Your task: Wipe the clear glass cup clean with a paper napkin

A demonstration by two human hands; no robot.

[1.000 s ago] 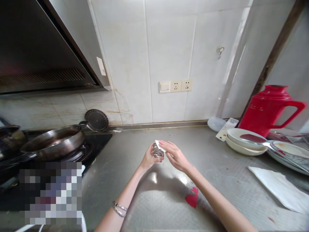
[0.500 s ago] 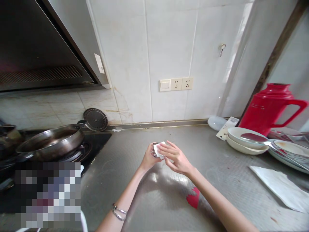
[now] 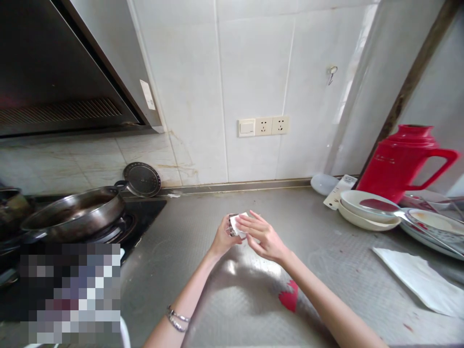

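Over the middle of the metal counter (image 3: 174, 270), my left hand (image 3: 221, 239) is wrapped round a small dark object (image 3: 232, 231), too small to make out. A piece of white tissue (image 3: 237, 224) lies against that object's near face. My right hand (image 3: 263, 237) presses the tissue with its fingertips from the right, its fingers stretched and slightly apart. The palm side of my right hand is hidden. Two bracelets circle my left wrist.
A steel pan (image 3: 76, 212) sits on the black stove (image 3: 152, 212) at left, under the range hood (image 3: 65, 72). At right are a red thermos (image 3: 398, 162), stacked white bowls (image 3: 366, 220), a plate (image 3: 431, 237), a power strip (image 3: 340, 192) and a white cloth (image 3: 420, 278).
The view has shifted very slightly. Both hands hold nearly the same pose round the small object and the tissue.
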